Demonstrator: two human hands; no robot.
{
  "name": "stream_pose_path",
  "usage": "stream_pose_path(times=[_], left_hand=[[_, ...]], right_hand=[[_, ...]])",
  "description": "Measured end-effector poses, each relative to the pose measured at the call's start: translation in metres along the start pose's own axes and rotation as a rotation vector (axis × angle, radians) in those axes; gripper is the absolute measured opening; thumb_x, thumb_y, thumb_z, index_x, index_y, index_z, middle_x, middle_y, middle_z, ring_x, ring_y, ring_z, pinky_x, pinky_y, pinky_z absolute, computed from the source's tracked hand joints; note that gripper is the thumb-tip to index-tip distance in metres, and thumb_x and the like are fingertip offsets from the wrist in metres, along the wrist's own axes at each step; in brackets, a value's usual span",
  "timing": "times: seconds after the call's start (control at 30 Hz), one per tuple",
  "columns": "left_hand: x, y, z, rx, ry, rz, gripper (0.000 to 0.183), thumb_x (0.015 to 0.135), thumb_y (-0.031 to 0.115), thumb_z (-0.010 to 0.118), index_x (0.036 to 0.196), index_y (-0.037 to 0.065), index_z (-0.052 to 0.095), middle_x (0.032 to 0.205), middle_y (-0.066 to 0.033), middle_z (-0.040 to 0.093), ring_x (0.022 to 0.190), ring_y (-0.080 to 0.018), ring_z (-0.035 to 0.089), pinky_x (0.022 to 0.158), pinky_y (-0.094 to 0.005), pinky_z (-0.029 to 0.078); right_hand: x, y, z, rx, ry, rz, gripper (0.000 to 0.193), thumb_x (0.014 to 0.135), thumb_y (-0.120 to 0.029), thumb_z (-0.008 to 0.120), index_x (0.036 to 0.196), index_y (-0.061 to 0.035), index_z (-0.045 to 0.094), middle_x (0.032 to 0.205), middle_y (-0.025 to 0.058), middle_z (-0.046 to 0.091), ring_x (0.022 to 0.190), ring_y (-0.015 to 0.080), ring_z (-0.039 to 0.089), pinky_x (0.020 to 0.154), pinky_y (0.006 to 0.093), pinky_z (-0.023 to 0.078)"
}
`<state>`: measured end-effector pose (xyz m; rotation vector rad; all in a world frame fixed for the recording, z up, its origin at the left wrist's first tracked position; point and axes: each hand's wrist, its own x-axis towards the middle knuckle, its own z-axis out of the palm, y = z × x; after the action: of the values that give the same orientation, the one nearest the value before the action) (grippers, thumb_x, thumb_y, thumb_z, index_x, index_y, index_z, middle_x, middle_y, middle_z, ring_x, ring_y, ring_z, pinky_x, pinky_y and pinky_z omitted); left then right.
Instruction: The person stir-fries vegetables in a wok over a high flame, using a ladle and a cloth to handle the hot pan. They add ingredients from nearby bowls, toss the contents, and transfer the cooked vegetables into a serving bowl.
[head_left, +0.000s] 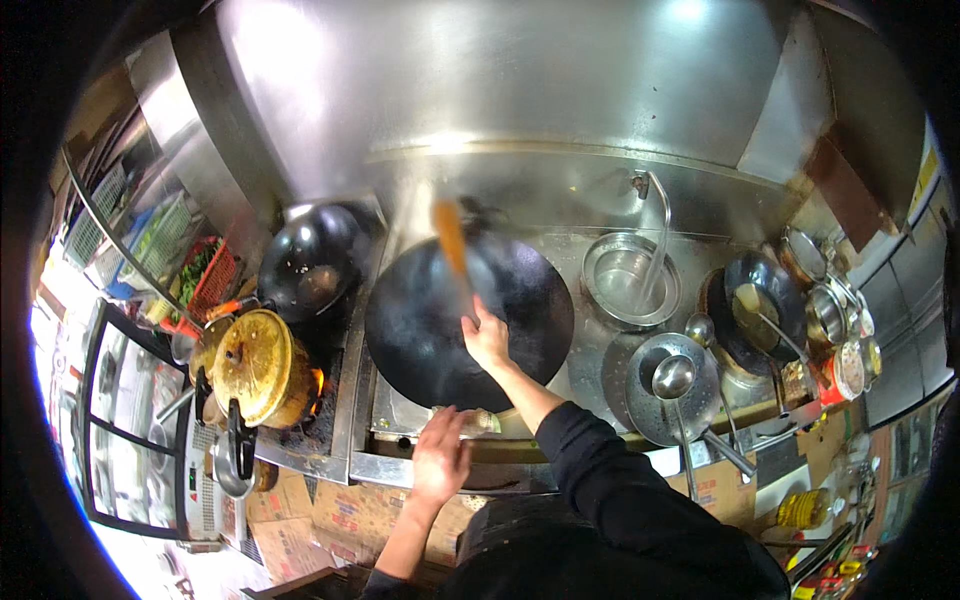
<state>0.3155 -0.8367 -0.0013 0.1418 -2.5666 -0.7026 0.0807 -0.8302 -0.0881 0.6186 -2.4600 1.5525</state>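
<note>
A big black wok (470, 345) sits on the middle burner, with faint steam over it. Above the wok, my right hand (487, 338) is closed around a long-handled tool with a brown, wood-coloured end (449, 235); motion blurs it, so its exact kind is unclear. That brown end points away toward the back wall. At the wok's near rim, my left hand (440, 455) has its fingers on a folded pale cloth (481, 423), which sticks out to the right of them.
Left, a second wok (310, 265) stands behind a lidded yellowish pot (260, 365) beside open flame. Right are a metal basin (630, 280) under a faucet (660, 215), a perforated strainer (672, 400) with a ladle (674, 378), and a dark pan (765, 310).
</note>
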Motion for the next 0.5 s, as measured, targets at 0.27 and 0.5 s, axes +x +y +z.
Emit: stream_pose_path(times=[0.27, 0.5], left_hand=[[0.008, -0.028, 0.036, 0.217, -0.092, 0.107, 0.014, 0.076, 0.017, 0.060, 0.080, 0.005, 0.056, 0.077, -0.0123, 0.056, 0.078, -0.0305, 0.055, 0.076, -0.0428, 0.041], [0.025, 0.003, 0.011, 0.248, -0.184, 0.150, 0.011, 0.078, 0.016, 0.057, 0.080, 0.006, 0.055, 0.078, -0.0122, 0.056, 0.078, -0.0307, 0.054, 0.075, -0.0415, 0.039]], right_hand=[[0.023, 0.026, -0.149, -0.246, -0.852, 0.412, 0.031, 0.073, -0.015, 0.065, 0.104, -0.0158, 0.069, 0.066, 0.0065, 0.065, 0.047, 0.0129, 0.057, 0.041, 0.0272, 0.046], [0.011, -0.026, -0.209, -0.371, -0.472, -0.409, 0.033, 0.079, -0.018, 0.059, 0.109, -0.0057, 0.062, 0.066, 0.0173, 0.063, 0.057, 0.0258, 0.063, 0.049, 0.0394, 0.049]])
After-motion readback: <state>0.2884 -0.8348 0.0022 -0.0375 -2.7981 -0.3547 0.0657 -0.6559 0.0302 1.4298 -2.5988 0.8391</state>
